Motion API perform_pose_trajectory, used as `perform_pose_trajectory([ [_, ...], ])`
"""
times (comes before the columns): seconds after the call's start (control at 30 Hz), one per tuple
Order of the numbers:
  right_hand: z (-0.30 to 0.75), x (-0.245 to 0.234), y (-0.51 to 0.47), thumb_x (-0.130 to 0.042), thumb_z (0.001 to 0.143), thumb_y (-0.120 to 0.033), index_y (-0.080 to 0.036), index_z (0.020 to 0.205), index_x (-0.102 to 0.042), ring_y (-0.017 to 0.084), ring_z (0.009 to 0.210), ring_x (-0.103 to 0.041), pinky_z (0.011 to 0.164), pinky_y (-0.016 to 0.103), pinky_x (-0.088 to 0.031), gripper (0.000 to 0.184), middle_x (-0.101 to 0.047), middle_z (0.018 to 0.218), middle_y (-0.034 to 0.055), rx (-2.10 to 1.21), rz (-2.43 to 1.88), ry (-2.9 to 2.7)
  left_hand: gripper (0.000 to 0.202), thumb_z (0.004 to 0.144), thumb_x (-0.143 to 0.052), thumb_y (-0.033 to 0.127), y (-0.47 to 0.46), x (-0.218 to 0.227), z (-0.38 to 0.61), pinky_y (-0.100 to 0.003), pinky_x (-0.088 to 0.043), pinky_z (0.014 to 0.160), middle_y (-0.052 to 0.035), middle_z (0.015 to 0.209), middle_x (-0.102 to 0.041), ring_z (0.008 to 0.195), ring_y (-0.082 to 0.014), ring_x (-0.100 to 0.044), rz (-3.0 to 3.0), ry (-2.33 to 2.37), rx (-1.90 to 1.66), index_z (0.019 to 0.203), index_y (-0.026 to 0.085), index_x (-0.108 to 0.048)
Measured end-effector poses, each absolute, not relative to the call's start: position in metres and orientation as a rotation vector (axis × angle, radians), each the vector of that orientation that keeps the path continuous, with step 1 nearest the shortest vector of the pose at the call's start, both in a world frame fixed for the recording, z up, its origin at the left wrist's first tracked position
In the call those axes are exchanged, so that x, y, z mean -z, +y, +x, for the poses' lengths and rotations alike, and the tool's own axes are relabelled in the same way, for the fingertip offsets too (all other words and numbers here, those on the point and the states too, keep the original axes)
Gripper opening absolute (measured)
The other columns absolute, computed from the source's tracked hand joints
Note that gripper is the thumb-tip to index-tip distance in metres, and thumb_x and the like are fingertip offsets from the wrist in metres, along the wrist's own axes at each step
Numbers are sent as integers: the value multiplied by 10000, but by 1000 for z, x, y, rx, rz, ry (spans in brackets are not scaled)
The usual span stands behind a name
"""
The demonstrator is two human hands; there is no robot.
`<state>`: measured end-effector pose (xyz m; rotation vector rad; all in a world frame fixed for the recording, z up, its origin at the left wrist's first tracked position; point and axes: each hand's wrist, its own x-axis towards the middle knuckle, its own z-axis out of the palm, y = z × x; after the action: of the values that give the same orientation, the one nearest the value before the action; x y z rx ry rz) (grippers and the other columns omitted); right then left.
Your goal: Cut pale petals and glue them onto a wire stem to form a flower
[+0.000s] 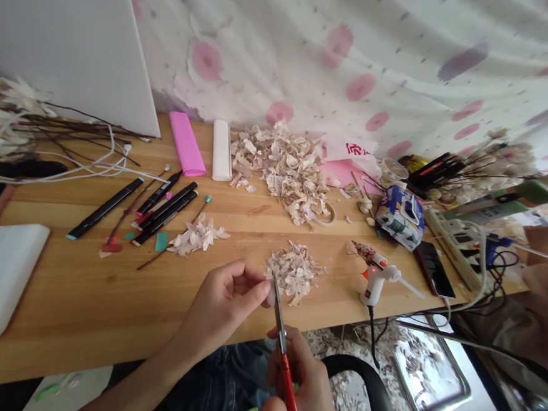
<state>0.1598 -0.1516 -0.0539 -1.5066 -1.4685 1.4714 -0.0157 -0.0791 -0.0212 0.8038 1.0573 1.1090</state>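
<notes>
Pinches, in the left hand [230, 299], a pale petal-like piece [271, 297] between thumb and fingers, above a wooden surface [84, 305] and just inside its near edge. Grips, in the right hand [306, 377], red-handled scissors [282, 339], with fingers wrapped around the handles beyond the near edge. Points the blades toward the far edge, with tips just beside the pinched piece; cannot tell touching from merely close.

Just beyond the left fingertips, toward the far edge: a small pile of pale shreds [297, 271]. Behind this, near the middle of the far edge: a larger heap of curled pale shreds [289, 169]. Left of the heap, along the far edge: a white packet [222, 150] and, near it, a folded pink sheet [187, 145]. Between these and the near edge, left of the left hand: a cluster of white petals [199, 236], a teal scrap [161, 242] and several black markers [105, 209]. At the near left corner: a white pad-like object [3, 280], partly out of view.

Right of the right hand, near the near edge: a white glue gun [374, 284] with a red light lit and, farther right, a dark phone [434, 270]. Behind these: a blue-and-white packet [401, 215]. Toward the right end: a power strip [453, 252] with plugs inserted.
</notes>
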Motion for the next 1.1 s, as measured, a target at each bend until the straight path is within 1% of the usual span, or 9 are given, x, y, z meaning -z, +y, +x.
perform_pose_trajectory([
  [0.17,163,56,-151,-605,398,-988,-212,999,-595,101,496,-252,474,245,-182,981,-383,511,-106,-1443,-1537,-1476,147,778,-734,276,-74,17,-19,-251,-568,705,-2,679,-736,678,-133,-693,836,1032,-1039,723,172,-644],
  [0.3,165,54,-152,-479,418,-1049,-210,960,-589,104,480,-262,460,247,-198,1004,-401,502,-93,-1442,-1541,-1503,158,803,-710,298,-73,15,-20,-264,-573,723,-10,697,-740,697,-142,-701,877,1026,-1007,736,172,-643],
  [0.4,168,51,-155,-387,518,-1066,-208,1078,-588,128,522,-341,492,253,-268,1045,-493,610,-49,-1423,-1522,-1538,134,822,-692,297,-74,15,-21,-266,-565,749,-6,725,-741,732,-149,-711,938,1056,-984,773,179,-653],
  [0.47,169,50,-156,-395,526,-1064,-213,1146,-572,149,556,-407,521,261,-332,1067,-543,685,-23,-1399,-1512,-1550,113,819,-690,288,-75,15,-22,-261,-556,753,0,738,-737,752,-151,-712,984,1079,-962,782,187,-656],
  [0.57,169,48,-156,-401,491,-1070,-218,1154,-565,167,574,-452,540,268,-390,1092,-558,713,-14,-1354,-1507,-1563,92,822,-680,271,-77,13,-21,-251,-542,748,-1,784,-748,779,-153,-711,1040,1087,-911,775,196,-656],
  [0.63,168,46,-157,-404,523,-1060,-221,1166,-558,167,572,-455,540,266,-400,1068,-548,709,-19,-1326,-1511,-1580,75,830,-670,251,-78,12,-21,-246,-535,752,2,807,-759,790,-150,-713,1054,1065,-873,777,201,-653],
  [0.77,166,44,-159,-390,585,-1045,-220,1163,-576,180,586,-489,556,273,-436,1024,-566,721,-4,-1241,-1519,-1606,60,841,-658,223,-79,10,-20,-242,-528,753,16,786,-764,785,-147,-719,1041,984,-819,787,208,-636],
  [0.87,166,44,-160,-380,613,-1036,-215,1163,-585,181,578,-479,541,271,-426,1009,-553,697,-4,-1200,-1528,-1625,70,830,-664,219,-79,10,-20,-248,-524,744,15,771,-752,780,-153,-714,1041,984,-799,770,205,-631],
  [1.1,168,42,-156,-359,621,-1036,-216,1124,-576,147,558,-369,522,255,-329,987,-456,645,-47,-1271,-1541,-1656,84,814,-683,264,-72,12,-22,-256,-503,737,6,787,-727,780,-158,-681,1042,983,-746,777,195,-651],
])
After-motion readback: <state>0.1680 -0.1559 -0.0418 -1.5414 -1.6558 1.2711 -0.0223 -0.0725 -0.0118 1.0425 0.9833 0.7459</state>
